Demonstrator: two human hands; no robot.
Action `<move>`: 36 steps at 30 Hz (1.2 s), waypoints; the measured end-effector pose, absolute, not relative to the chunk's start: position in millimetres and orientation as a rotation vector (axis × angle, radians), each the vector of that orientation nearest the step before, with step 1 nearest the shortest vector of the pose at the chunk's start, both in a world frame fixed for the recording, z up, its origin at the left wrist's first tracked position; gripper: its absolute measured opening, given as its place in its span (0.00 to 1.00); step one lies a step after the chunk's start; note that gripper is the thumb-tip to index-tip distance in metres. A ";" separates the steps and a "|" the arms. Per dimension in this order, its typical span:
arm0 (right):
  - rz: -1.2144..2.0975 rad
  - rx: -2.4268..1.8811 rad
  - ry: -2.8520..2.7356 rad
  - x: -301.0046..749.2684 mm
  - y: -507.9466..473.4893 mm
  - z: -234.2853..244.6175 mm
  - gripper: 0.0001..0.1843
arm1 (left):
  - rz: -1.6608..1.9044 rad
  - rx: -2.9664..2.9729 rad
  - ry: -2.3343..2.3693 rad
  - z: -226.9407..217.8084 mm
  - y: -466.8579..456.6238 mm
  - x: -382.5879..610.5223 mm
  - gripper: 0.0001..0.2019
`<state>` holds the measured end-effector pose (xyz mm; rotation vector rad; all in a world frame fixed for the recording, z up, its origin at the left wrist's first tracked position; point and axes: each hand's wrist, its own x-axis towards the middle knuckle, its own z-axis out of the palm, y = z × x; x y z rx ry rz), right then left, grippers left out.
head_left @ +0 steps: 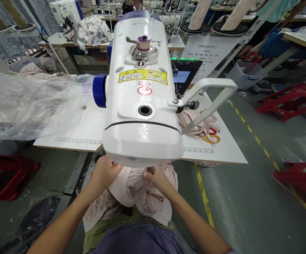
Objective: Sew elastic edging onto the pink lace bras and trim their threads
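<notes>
A white sewing machine point(142, 98) fills the middle of the view, seen from above its head. Under its front end lies a pale pink lace garment point(134, 194), draped toward my lap. My left hand point(103, 174) grips the garment's left side just below the machine head, fingers curled on the fabric. My right hand point(156, 178) pinches the lace on the right side, close to the needle area. The fingertips of both hands are partly hidden by the machine head.
The white sewing table point(76, 132) carries a clear plastic bag of fabric point(23, 102) at left, and pink straps point(197, 123) with orange-handled scissors point(211, 137) at right. Red plastic stools point(290, 100) stand on the floor. A yellow floor line point(203, 194) runs right.
</notes>
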<state>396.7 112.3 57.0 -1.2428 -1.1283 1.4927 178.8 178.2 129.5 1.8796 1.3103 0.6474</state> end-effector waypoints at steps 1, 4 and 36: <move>1.580 -1.151 -1.137 393.6 104.4 47.0 0.55 | 0.624 1.896 1.327 130.9 178.9 177.7 0.13; 1.877 -0.974 -1.160 386.6 78.3 20.0 0.46 | 0.552 1.927 1.354 136.2 180.8 175.2 0.13; 1.526 -0.954 -2.113 418.5 43.5 157.5 0.17 | 0.167 2.453 0.557 168.3 84.9 220.8 0.23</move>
